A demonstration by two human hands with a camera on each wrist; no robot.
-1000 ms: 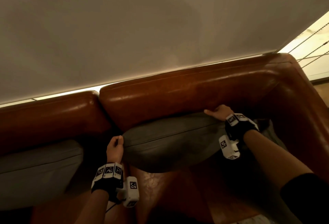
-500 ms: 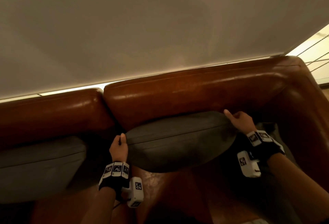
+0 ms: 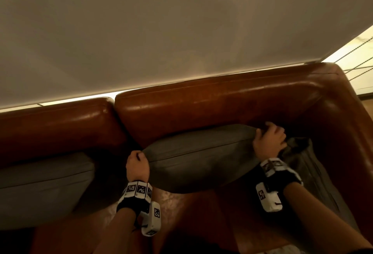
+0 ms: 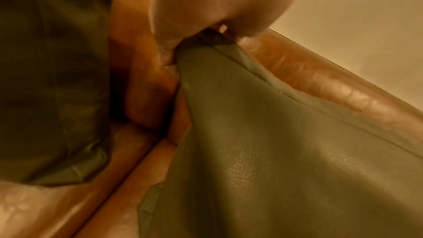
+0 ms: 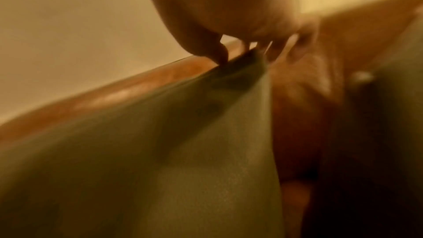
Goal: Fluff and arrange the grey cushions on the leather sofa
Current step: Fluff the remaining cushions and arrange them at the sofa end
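A grey cushion [image 3: 199, 157] leans against the back of the brown leather sofa [image 3: 212, 108], raised off the seat. My left hand [image 3: 137, 163] grips its upper left corner; the left wrist view shows that corner [image 4: 206, 42] bunched inside the fist. My right hand [image 3: 269, 140] grips the upper right corner, seen pinched in the blurred right wrist view [image 5: 247, 61]. A second grey cushion [image 3: 40, 189] rests on the left seat. A third, darker grey cushion [image 3: 302, 165] lies in the right corner behind my right wrist.
The sofa's right arm [image 3: 347, 132] closes the corner beside my right hand. A pale blind or wall [image 3: 161, 32] stands straight behind the sofa back. Bare leather seat [image 3: 191, 213] shows under the held cushion.
My right hand has slid from the top middle edge of the cushion out to its right corner and closed on it. The left hand has kept its grip.
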